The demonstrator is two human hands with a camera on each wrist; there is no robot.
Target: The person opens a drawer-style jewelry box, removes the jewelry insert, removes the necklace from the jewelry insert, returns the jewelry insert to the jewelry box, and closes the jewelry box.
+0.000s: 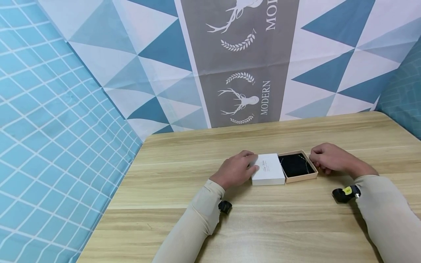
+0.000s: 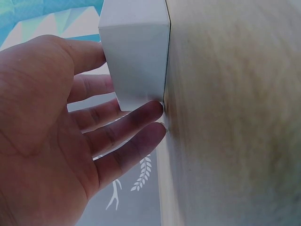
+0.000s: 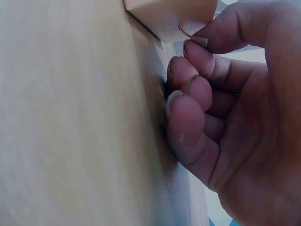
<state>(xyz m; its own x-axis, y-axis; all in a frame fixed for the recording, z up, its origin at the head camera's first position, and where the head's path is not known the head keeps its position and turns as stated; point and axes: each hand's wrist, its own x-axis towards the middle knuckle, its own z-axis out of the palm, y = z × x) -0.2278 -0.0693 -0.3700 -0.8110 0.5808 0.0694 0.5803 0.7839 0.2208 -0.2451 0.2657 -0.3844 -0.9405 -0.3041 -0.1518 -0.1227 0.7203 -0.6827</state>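
A white box sleeve (image 1: 268, 170) with small printed lettering lies on the table. From its right end a tan drawer (image 1: 300, 179) sticks out. Inside the drawer is a black pad (image 1: 293, 165) with a thin chain (image 1: 307, 165) on it. My left hand (image 1: 236, 168) holds the sleeve's left end, thumb and forefinger on its top; in the left wrist view the other fingers reach round its far side, down near the table. My right hand (image 1: 332, 157) pinches a small ribbon pull tab (image 3: 194, 37) on the drawer's end between thumb and forefinger, its other fingers curled by the tabletop.
The wood-grain table (image 1: 263, 223) extends around the box. A patterned cloth (image 1: 158, 65) hangs behind its far edge, and a blue checked cloth (image 1: 49, 146) covers the left side. A teal cloth (image 1: 402, 87) is at the right.
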